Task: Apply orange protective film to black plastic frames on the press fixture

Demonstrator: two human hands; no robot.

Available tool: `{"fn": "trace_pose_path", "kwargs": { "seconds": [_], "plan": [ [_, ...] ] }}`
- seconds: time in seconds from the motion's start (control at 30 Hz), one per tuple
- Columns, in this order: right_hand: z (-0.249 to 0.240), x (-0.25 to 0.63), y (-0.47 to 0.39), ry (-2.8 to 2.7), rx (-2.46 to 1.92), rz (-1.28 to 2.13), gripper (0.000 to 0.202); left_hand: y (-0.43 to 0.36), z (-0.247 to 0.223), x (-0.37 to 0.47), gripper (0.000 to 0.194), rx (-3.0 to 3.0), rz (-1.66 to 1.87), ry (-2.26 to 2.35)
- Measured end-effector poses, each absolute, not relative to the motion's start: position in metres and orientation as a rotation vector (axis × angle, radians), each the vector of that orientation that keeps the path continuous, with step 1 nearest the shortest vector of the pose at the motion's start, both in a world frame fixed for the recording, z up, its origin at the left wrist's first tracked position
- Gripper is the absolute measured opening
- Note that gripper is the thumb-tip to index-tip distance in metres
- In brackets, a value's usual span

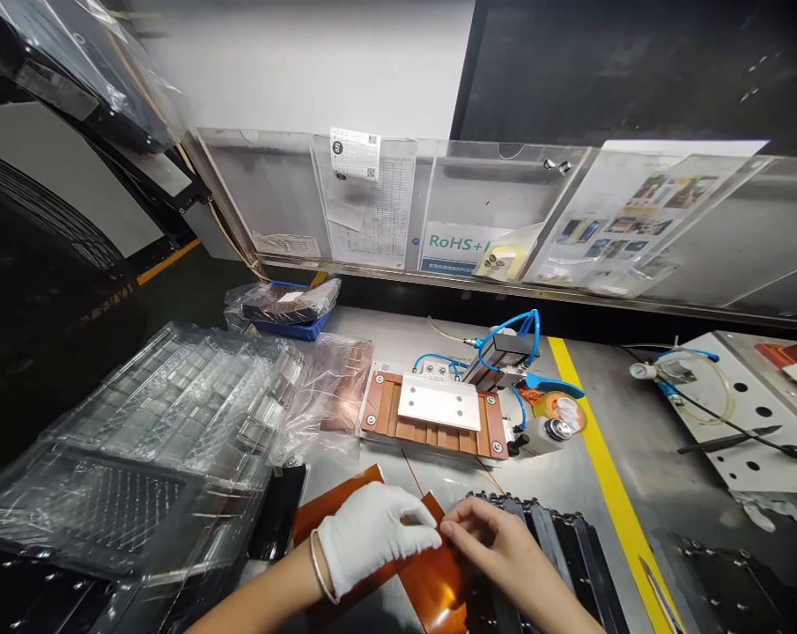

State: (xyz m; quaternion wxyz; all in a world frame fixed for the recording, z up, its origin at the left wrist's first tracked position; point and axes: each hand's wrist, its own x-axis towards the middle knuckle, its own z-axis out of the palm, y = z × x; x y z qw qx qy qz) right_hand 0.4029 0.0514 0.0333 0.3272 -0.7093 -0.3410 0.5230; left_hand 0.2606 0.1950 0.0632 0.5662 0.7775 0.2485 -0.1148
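Our white-gloved left hand and bare right hand nearly meet at the fingertips above the glossy amber film sheet, which lies just in front of us. Each thumb is drawn toward its forefinger in a pinch, but we cannot tell whether any film is caught between them. To work well here, we should take the film by its very edge, keep any pull low and even, and let the glove do most of the touching (bare skin probably marks such a shiny face). A sharp tug would likely crease it.

The grey metal bench carries a yellow tape stripe on the right. Beyond our hands sits a brown block fixture with a pale metal plate and blue air tubes. Clear plastic trays fill the left, with a black phone beside them; ridged black parts lie near our right hand. Behind, transparent document pockets hold printed sheets.
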Motion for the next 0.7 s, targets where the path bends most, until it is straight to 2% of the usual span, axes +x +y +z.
{"fn": "trace_pose_path", "kwargs": {
  "seconds": [0.17,0.4,0.57,0.7],
  "plan": [
    [0.017,0.427,0.034,-0.651,-1.624,1.606,0.058,0.209,0.042,0.259,0.016,1.848,-0.214,0.786],
    [-0.031,0.46,0.01,0.06,-1.436,1.314,0.042,0.244,0.028,0.269,0.033,1.386,-0.04,1.025],
    [-0.038,0.472,0.033,0.1,-1.478,1.254,0.043,0.26,0.016,0.285,0.032,1.368,-0.034,0.997],
    [-0.039,0.498,0.063,0.041,-1.611,1.229,0.054,0.277,0.001,0.304,0.028,1.388,-0.064,1.002]
  ]
}}
